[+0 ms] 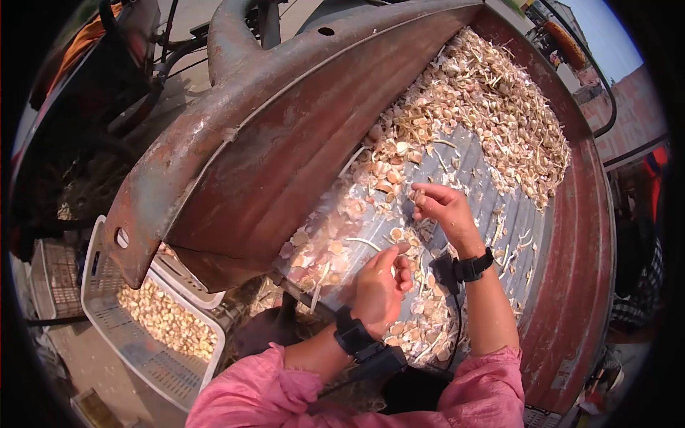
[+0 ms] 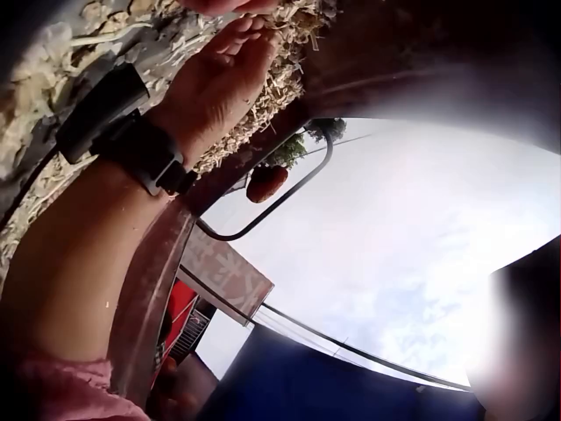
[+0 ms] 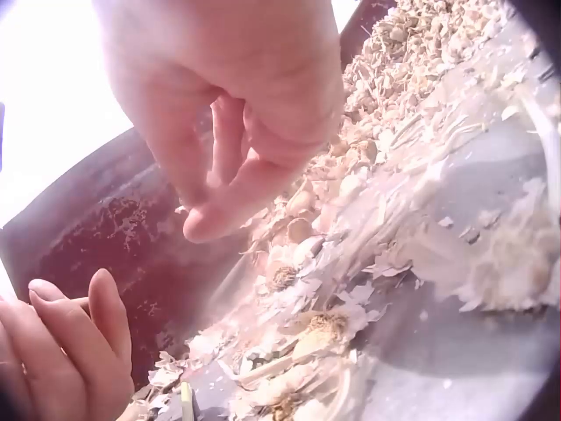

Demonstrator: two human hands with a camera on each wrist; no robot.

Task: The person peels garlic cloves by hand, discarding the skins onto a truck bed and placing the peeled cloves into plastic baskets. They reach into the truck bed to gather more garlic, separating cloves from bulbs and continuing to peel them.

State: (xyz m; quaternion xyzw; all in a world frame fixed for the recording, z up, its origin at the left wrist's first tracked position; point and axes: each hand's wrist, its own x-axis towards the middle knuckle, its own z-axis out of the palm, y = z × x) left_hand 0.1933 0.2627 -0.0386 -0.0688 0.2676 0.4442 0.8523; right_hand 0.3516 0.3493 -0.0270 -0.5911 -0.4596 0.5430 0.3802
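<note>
In the head view my left hand [image 1: 382, 292] is over the near edge of a bed of garlic skins [image 1: 428, 314], its fingers curled in toward the palm. A pale spot shows between them; I cannot tell whether it is a held clove. Farther forward, my right hand [image 1: 446, 210] is raised above the ridged grey sheet [image 1: 464, 157], thumb and index fingertip pinched together. The right wrist view shows a tiny pale piece [image 3: 181, 209] at that pinch, with the left hand [image 3: 70, 360] lower down. Loose garlic cloves [image 1: 389, 175] lie just beyond the right hand.
A large heap of garlic [image 1: 506, 100] fills the far end of the rusty red metal bed [image 1: 571, 307]. Its tall side panel [image 1: 307, 135] rises on the left. Below stands a white plastic crate [image 1: 150, 357] holding peeled-looking cloves [image 1: 168, 317].
</note>
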